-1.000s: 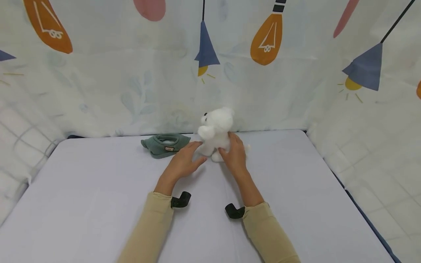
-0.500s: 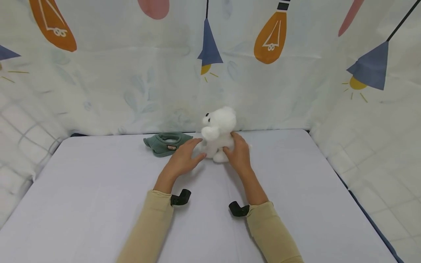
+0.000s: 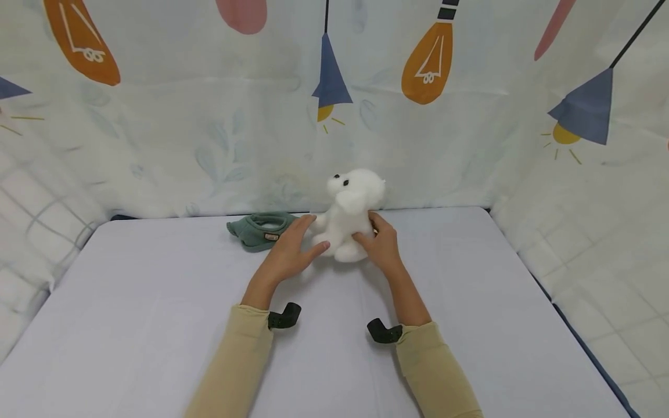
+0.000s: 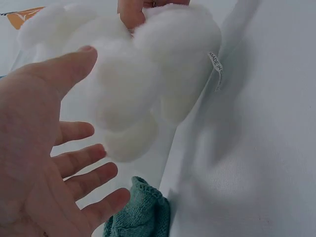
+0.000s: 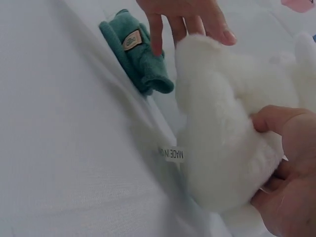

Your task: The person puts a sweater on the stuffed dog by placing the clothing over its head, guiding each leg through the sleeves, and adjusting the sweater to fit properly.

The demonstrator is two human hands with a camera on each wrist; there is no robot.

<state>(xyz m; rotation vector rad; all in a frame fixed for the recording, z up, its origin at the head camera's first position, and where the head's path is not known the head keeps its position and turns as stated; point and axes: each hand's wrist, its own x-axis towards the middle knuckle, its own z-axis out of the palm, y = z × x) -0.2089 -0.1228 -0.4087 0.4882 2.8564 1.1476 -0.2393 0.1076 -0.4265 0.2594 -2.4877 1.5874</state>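
A white plush dog (image 3: 349, 217) with dark eyes and nose sits at the back of the white table, its head turned toward the left. My right hand (image 3: 382, 244) grips its body from the right side, thumb pressed into the fur in the right wrist view. On the other side my left hand (image 3: 288, 249) is spread, with fingers extended beside the dog's legs. A small printed tag (image 5: 174, 154) sticks out from the plush's underside. Left of the dog lies a green knitted doll sweater (image 3: 258, 232) with a small patch, partly behind my left hand.
A pale curtain (image 3: 251, 116) printed with lamps and bulbs hangs right behind the table's back edge. The white table (image 3: 157, 325) reaches toward me, and a dark edge shows along its right side.
The plush dog has turned so more of its face shows, and it has shifted slightly right with my right hand. My left hand stays nearly where it was, and the sweater lies as before.
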